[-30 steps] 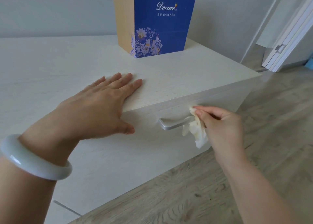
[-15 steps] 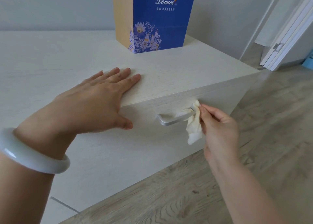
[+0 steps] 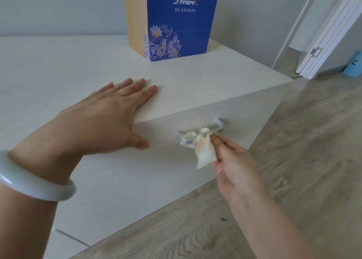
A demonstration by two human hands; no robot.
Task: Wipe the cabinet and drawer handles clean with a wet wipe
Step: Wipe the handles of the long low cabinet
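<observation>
Wet wipe (image 3: 204,153), soft and limp, is pinched in our right hand (image 3: 233,166) against the rigid metal handle (image 3: 199,136). Our left hand (image 3: 109,119) lies flat, fingers straight, bracing the cabinet (image 3: 58,72); we judge a bunched fingertip grip best.

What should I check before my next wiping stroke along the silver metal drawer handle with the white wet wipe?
1. White wet wipe pinched in right hand: ok.
2. Wipe touching silver metal drawer handle: ok.
3. Left hand flat on pale wood cabinet top, steadying: ok.
4. Handle's right end uncovered, path free: ok.
5. Blue floral paper bag upright, away from hands: ok.
6. Handle already clean: cannot tell.
</observation>
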